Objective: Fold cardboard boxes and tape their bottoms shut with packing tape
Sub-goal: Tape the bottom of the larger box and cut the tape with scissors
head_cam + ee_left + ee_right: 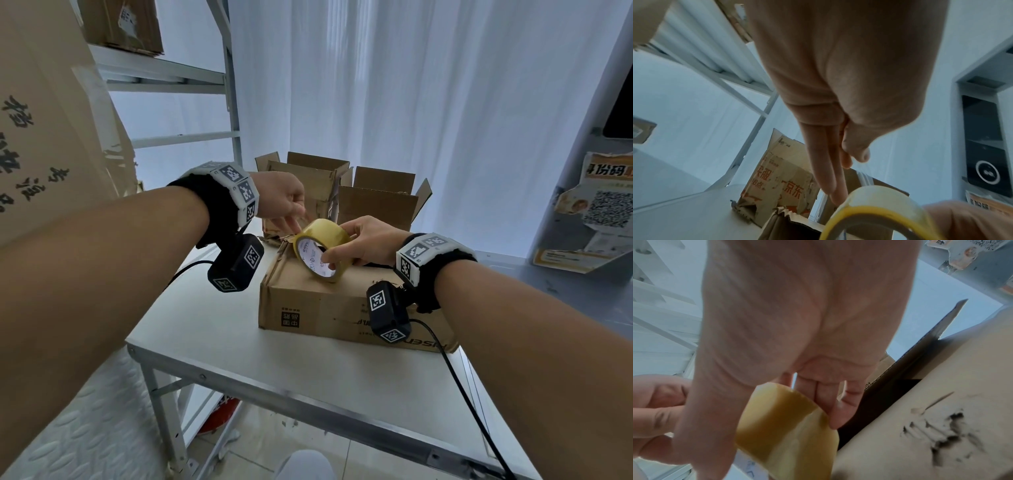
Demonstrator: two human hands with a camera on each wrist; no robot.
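Note:
A roll of yellowish packing tape [322, 248] is held on edge over the shut flaps of a low cardboard box [308, 301] on the white table [239, 349]. My right hand [363, 243] grips the roll, thumb in the core and fingers over its outer face [789, 426]. My left hand [284, 202] reaches in from the left. Its long fingers [828, 178] stretch straight down to the roll's rim [875, 204], while thumb and forefinger pinch together just above it; a thin pale strip seems to run from that pinch to the roll. A dark gap [879, 394] shows between the box flaps.
Two opened boxes [308, 178] [380, 202] stand behind, against white curtains. A metal shelf frame [233, 102] and a large printed carton [41, 137] rise at the left. A torn poster [596, 212] leans at the right. The table's near edge [308, 397] runs below.

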